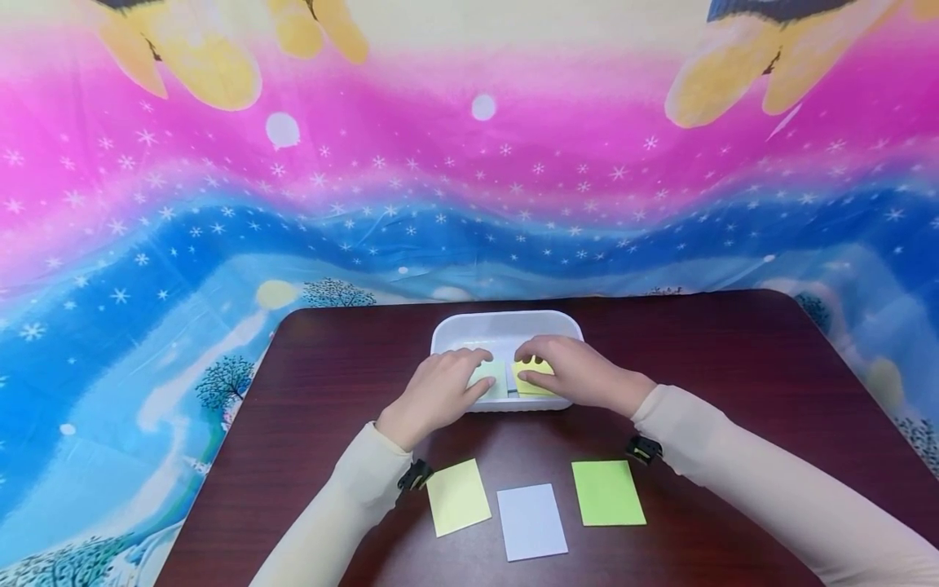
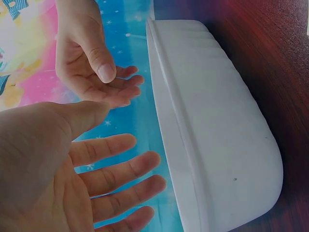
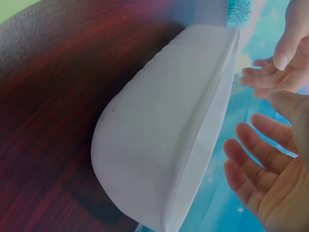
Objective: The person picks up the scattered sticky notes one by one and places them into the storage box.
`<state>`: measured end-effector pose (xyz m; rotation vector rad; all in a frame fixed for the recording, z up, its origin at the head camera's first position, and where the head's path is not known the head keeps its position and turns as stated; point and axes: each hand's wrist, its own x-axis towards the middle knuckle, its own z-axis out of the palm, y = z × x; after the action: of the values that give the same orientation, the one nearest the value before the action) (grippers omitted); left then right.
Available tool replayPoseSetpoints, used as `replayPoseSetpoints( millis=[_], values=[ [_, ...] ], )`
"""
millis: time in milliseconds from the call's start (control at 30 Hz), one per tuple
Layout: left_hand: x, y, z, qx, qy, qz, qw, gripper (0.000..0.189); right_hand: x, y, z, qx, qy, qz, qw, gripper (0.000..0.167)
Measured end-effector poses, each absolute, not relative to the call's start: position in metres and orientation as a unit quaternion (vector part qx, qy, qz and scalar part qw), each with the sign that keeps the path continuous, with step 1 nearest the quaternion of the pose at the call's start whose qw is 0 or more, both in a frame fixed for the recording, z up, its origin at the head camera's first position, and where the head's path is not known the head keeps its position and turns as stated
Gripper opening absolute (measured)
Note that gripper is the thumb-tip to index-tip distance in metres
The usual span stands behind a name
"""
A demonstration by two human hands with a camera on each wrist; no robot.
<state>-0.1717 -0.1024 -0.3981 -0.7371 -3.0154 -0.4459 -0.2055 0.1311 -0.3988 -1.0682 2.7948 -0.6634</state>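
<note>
Left hand (image 1: 438, 391) and right hand (image 1: 575, 371) hold fingers apart above a tub (image 1: 491, 332) whose notes (image 1: 500, 373) only the head view shows; dark tabletop (image 1: 352, 367), snowflake-print cloth (image 1: 440, 187) behind.

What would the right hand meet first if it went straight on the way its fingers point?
Probably the yellow sticky note inside the white tray, below the right hand; depth is hard to judge.

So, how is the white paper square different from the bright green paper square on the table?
Colour: the white square is pale, while the green square is vivid yellow-green.
Place: the white square lies nearer the person, beside the pale yellow square; the green square lies farther right and slightly farther away.
Shared: both lie flat on the table, with no writing visible.
</note>
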Motion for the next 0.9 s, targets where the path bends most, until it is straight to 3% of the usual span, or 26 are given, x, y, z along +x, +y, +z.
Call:
replayPoseSetpoints(
  millis=[900],
  values=[
    [-0.151,-0.111,-0.396,-0.250,-0.953,-0.168,0.014,0.039,-0.179,0.132,-0.402,-0.377,0.899,-0.219,0.046,0.032]
  ],
)
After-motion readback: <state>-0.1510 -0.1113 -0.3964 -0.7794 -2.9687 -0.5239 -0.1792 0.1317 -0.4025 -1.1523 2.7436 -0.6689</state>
